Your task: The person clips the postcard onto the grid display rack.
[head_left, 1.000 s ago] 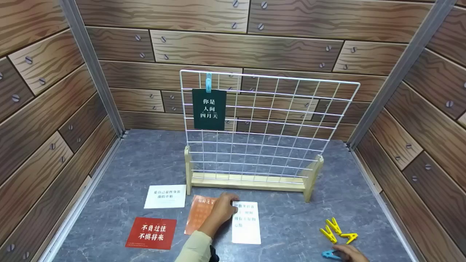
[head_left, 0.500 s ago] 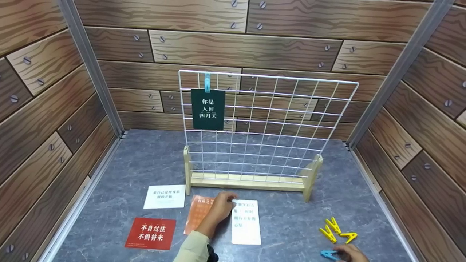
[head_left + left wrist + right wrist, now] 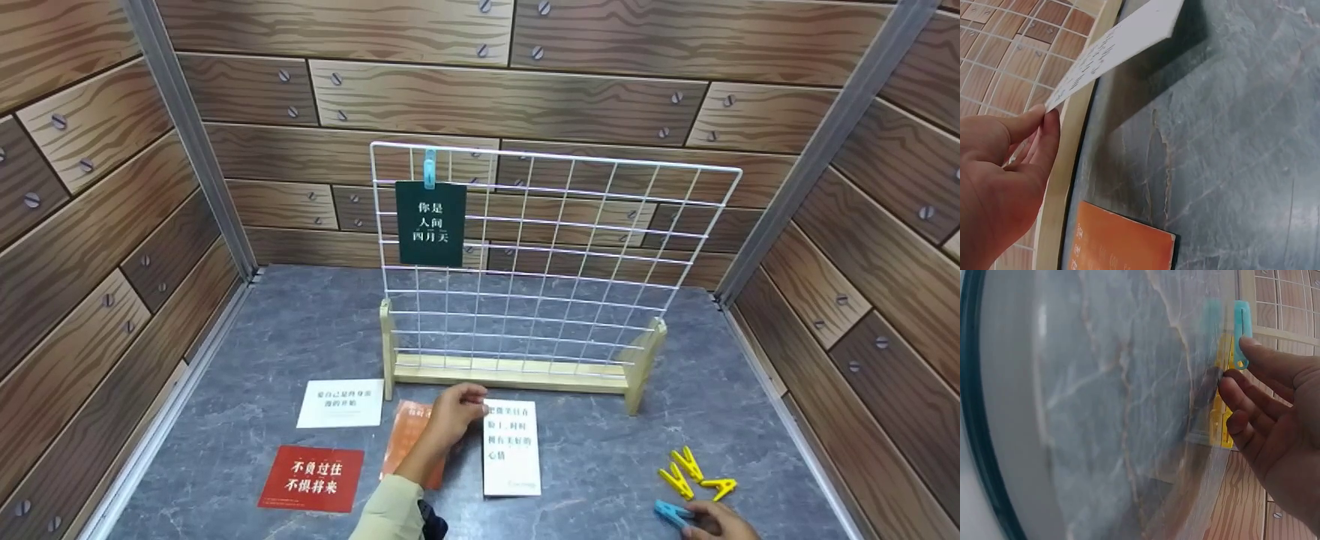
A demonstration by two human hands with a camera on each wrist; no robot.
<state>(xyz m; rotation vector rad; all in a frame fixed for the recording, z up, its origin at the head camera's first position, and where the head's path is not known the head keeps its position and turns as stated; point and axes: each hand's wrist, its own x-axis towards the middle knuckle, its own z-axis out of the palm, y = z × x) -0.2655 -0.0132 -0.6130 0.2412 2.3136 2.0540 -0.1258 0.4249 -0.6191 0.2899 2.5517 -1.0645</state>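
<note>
My left hand pinches a white card with printed text by its upper left corner. In the left wrist view the card is tilted up off the table, with its shadow below. At the lower right, my right hand holds a blue clothespin between thumb and fingers; the right wrist view shows the clothespin too. Under my left forearm lies an orange card, partly hidden. Several yellow clothespins lie just beyond my right hand.
A white wire grid stands on a wooden base behind the hands. A dark green card hangs at its upper left from a blue clothespin. To the left lie a white card and a red card.
The white card in my left hand has come up off the table and shifted slightly toward the grid. My right hand has raised the blue clothespin a little and turned it.
</note>
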